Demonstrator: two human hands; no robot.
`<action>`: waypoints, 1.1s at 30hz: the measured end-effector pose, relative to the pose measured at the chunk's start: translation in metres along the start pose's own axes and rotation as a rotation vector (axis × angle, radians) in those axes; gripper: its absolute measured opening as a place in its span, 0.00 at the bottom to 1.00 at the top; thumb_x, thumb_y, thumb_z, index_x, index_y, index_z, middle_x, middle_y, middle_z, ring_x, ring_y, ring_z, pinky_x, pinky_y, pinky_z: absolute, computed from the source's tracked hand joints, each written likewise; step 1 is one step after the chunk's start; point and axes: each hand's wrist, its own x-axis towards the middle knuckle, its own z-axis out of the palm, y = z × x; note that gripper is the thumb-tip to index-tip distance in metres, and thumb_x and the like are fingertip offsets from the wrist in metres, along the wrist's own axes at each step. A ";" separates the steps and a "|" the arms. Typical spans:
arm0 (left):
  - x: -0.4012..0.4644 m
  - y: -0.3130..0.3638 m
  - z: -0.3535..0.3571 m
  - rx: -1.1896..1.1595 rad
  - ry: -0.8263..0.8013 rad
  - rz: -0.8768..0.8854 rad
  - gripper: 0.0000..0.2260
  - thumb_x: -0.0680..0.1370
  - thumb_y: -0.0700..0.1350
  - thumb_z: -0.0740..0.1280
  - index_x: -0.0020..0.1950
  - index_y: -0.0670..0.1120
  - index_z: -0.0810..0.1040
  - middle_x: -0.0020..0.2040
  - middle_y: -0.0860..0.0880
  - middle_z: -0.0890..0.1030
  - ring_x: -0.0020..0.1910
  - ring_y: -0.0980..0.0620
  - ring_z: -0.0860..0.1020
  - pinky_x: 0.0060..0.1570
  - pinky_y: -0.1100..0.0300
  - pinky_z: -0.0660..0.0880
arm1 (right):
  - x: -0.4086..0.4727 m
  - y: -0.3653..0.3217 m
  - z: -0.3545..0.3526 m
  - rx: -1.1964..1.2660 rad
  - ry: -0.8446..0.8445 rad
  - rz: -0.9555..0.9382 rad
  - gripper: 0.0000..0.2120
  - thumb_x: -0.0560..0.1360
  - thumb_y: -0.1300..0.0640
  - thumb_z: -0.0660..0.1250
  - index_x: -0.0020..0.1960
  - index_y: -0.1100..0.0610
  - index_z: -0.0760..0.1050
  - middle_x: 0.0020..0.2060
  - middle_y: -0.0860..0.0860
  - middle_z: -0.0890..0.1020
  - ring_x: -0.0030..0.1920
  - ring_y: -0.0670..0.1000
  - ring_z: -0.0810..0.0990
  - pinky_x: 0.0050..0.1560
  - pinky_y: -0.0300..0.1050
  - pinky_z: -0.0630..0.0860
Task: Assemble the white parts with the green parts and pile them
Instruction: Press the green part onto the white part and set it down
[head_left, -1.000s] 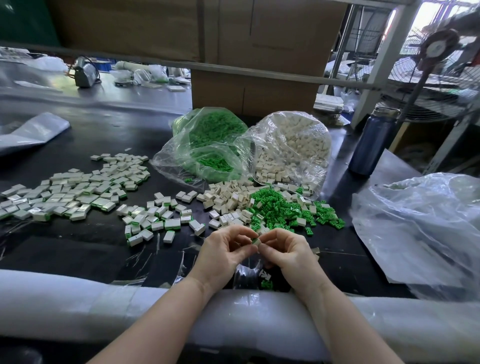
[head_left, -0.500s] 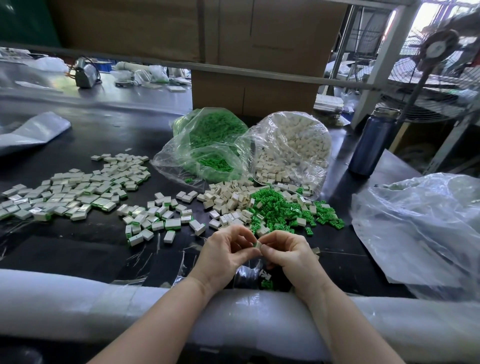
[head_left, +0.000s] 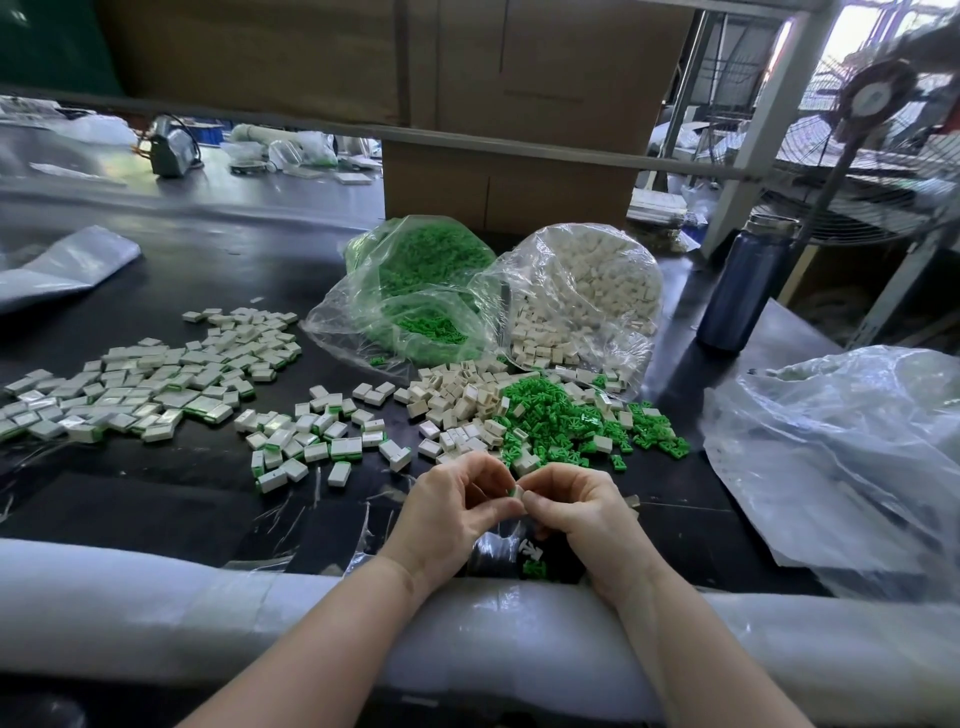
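My left hand (head_left: 453, 512) and my right hand (head_left: 574, 512) meet near the table's front edge and pinch one small white part with a green part (head_left: 515, 493) between their fingertips. Just beyond the hands lie a loose heap of white parts (head_left: 457, 402) and a loose heap of green parts (head_left: 561, 421). Assembled white-and-green pieces lie in a small pile (head_left: 311, 441) and a larger pile (head_left: 150, 384) to the left. Behind stand a clear bag of green parts (head_left: 421, 291) and a clear bag of white parts (head_left: 587, 296).
A dark blue bottle (head_left: 740, 291) stands at the right back. A large crumpled plastic bag (head_left: 852, 457) fills the right side. A white padded roll (head_left: 156, 613) runs along the front edge. Cardboard boxes (head_left: 509, 171) stand behind the bags. A few green parts (head_left: 534, 569) lie below my hands.
Both hands stay together at the same spot, with only small finger movements on the pinched part.
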 end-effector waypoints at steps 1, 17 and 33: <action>0.000 0.000 0.000 0.006 0.000 0.000 0.10 0.69 0.39 0.74 0.39 0.52 0.76 0.36 0.52 0.79 0.37 0.51 0.78 0.42 0.58 0.79 | 0.000 0.000 0.000 0.005 0.002 0.003 0.09 0.72 0.70 0.67 0.37 0.60 0.80 0.29 0.53 0.79 0.30 0.49 0.75 0.33 0.39 0.73; -0.001 -0.002 0.003 0.151 -0.100 0.011 0.12 0.71 0.42 0.72 0.36 0.52 0.71 0.34 0.53 0.75 0.33 0.57 0.71 0.37 0.68 0.71 | -0.001 -0.002 -0.001 0.009 -0.025 0.021 0.09 0.74 0.71 0.64 0.39 0.62 0.80 0.27 0.51 0.78 0.28 0.45 0.75 0.31 0.36 0.73; 0.000 0.001 0.000 0.018 0.050 -0.024 0.06 0.71 0.42 0.73 0.38 0.52 0.79 0.32 0.54 0.79 0.29 0.61 0.73 0.34 0.67 0.72 | 0.000 0.000 -0.004 0.091 0.069 -0.002 0.06 0.72 0.68 0.68 0.40 0.60 0.81 0.30 0.53 0.82 0.29 0.47 0.78 0.30 0.38 0.76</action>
